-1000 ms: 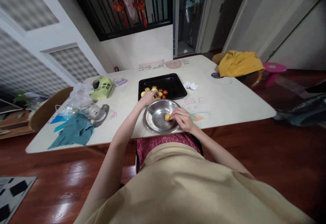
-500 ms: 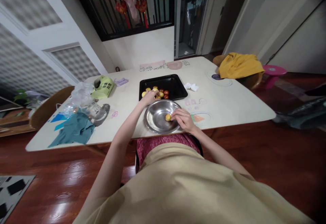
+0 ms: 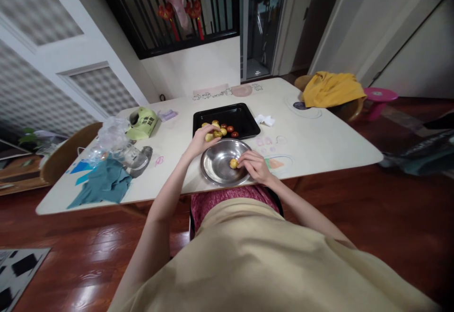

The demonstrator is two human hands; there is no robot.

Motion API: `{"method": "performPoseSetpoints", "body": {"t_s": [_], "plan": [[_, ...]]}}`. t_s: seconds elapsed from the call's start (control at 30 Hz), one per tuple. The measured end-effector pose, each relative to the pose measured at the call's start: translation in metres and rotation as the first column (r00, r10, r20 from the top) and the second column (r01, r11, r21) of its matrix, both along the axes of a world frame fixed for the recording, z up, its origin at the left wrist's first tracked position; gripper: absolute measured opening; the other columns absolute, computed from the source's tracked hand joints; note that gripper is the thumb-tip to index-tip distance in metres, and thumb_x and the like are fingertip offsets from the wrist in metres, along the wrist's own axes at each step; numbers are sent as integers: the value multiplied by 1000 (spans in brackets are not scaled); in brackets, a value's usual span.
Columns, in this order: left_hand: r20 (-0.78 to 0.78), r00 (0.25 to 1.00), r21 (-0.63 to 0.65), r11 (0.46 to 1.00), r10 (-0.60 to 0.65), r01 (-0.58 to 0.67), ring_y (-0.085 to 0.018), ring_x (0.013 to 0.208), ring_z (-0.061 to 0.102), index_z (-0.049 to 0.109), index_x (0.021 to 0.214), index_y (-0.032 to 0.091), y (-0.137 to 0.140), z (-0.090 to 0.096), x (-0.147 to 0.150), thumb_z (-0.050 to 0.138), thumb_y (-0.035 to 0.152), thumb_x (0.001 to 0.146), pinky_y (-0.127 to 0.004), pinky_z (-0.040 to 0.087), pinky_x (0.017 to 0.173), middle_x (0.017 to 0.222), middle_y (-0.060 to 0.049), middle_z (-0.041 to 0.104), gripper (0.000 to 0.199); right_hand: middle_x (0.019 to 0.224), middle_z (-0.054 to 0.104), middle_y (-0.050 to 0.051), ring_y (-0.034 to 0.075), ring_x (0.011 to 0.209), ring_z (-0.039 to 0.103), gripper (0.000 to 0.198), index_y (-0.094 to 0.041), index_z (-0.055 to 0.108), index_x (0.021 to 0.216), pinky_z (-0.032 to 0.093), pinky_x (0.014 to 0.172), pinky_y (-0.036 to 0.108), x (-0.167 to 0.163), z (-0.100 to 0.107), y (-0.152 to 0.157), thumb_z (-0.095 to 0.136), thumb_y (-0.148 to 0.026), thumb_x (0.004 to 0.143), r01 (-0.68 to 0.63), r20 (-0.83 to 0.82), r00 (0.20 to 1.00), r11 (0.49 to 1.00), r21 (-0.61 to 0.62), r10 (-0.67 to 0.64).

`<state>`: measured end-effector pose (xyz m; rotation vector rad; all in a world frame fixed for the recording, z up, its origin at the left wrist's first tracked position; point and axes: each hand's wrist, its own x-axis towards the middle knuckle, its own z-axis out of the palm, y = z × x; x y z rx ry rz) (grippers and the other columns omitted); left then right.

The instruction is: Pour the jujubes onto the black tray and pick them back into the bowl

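Nearest, the right hand [image 3: 254, 165] is pinching a yellow fruit [image 3: 233, 163] over the metal bowl [image 3: 214, 163]. Farther left, the left hand [image 3: 199, 143] is gripping a second yellow fruit [image 3: 217, 134] near red fruits [image 3: 230, 129] and yellow ones [image 3: 223, 132] lying in the black tray [image 3: 244, 118].

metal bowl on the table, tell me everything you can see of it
The metal bowl is round, shallow and silvery, with a shiny inside and a rim running around it. It looks like steel. It sits upright on the white table, close to the near edge, just in front of the black tray. The right hand reaches over its right side, fingertips at a small yellow piece; whether either touches the bowl is unclear.
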<state>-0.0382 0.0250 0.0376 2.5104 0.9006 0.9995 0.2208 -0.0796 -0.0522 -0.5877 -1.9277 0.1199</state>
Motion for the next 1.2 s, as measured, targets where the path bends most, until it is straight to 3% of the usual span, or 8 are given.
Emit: {"method": "performPoseSetpoints", "body": {"t_s": [0.13, 0.23, 0.5, 0.63, 0.73, 0.87, 1.0, 1.2], "plan": [[-51, 987, -148, 979, -153, 144, -23, 104, 71, 66, 114, 19, -29, -8, 8, 69, 35, 98, -40, 61, 98, 114, -9, 72, 23, 91, 78, 8, 24, 89, 70, 49, -22, 76, 85, 54, 82, 44, 1, 0, 0, 37, -31, 114, 5, 30, 1000, 999, -43, -3], [-100, 968, -194, 958, -231, 209, -23, 102, 70, 64, 110, 19, -35, -20, 16, 68, 28, 96, -39, 62, 94, 113, -10, 70, 17, 91, 78, 8, 23, 88, 69, 49, -22, 75, 85, 53, 82, 43, 1, 1, 0, 37, -31, 115, 6, 32, 999, 1000, -23, -5], [-217, 944, -196, 958, -249, 208, -26, 104, 69, 64, 109, 20, -29, -31, 22, 69, 16, 87, -38, 58, 93, 112, -8, 71, 23, 90, 77, 7, 22, 88, 69, 48, -21, 74, 84, 51, 81, 41, 1, 2, -1, 37, -28, 115, 4, 33, 999, 1000, -10, -4], [-260, 934, -181, 962, -245, 202, -27, 101, 71, 67, 106, 20, -32, -29, 22, 69, 16, 88, -39, 58, 94, 109, -8, 74, 18, 90, 78, 8, 22, 88, 69, 51, -22, 74, 83, 52, 80, 42, 1, 2, -1, 36, -31, 115, 13, 43, 999, 999, -30, -12], [-256, 935, -156, 965, -244, 210, -29, 112, 72, 69, 114, 21, -34, -24, 14, 69, 21, 93, -43, 58, 102, 120, -10, 75, 22, 90, 78, 8, 22, 87, 69, 48, -21, 74, 85, 52, 80, 42, 1, 2, -1, 38, -30, 115, 7, 35, 999, 1000, -23, -7], [-160, 971, -102, 982, -177, 162, -30, 122, 71, 71, 123, 21, -41, -15, -5, 69, 33, 100, -47, 57, 110, 129, -13, 74, 27, 89, 77, 8, 23, 88, 69, 49, -22, 75, 84, 53, 81, 43, 2, 1, 0, 38, -30, 114, 5, 25, 1000, 1000, -23, -4], [30, 993, -89, 990, -112, 114, -28, 127, 70, 74, 119, 21, -57, -15, -19, 66, 40, 104, -50, 54, 115, 127, -12, 77, 25, 91, 78, 9, 24, 90, 69, 49, -22, 76, 86, 54, 83, 45, 1, -1, 1, 38, -33, 114, 8, 21, 1000, 998, -56, -6], [237, 968, -17, 996, -84, 90, -27, 123, 73, 76, 107, 21, -87, -50, -22, 59, 36, 109, -51, 57, 109, 117, -12, 79, 23, 88, 77, 8, 26, 90, 70, 49, -23, 78, 85, 56, 86, 47, 3, 4, 1, 39, -33, 113, 21, -151, 988, 997, -76, -32]]}}
